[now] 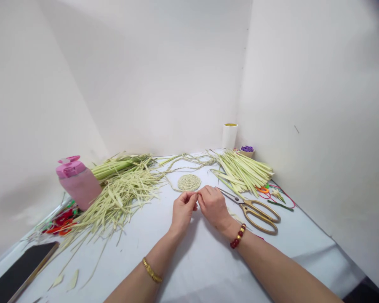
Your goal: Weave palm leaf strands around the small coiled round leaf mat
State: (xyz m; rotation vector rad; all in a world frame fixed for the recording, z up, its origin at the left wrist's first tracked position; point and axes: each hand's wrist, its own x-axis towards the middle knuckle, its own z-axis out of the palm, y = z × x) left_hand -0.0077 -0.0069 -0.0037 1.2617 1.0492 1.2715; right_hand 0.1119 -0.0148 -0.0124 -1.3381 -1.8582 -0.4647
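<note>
Nearest me, left of the hands, a flat black phone with a gold edge lies on the white-covered table. A gold metal band circles the left wrist; a dark red bracelet with gold beads circles the right. The left hand and right hand meet at the fingertips, both closed in a pinch; I cannot tell what, if anything, is between them. Just right of the right hand rest open, gold-handled metal scissors.

Just beyond the hands lies a round, pale green disc of coiled braid. To their left spreads a loose heap of pale green strips, beside a translucent pink bottle; beyond the right hand fans a bundle of pale green strips. Farther off on that side stand a small tan bowl of purple pieces and a white cylindrical container.
</note>
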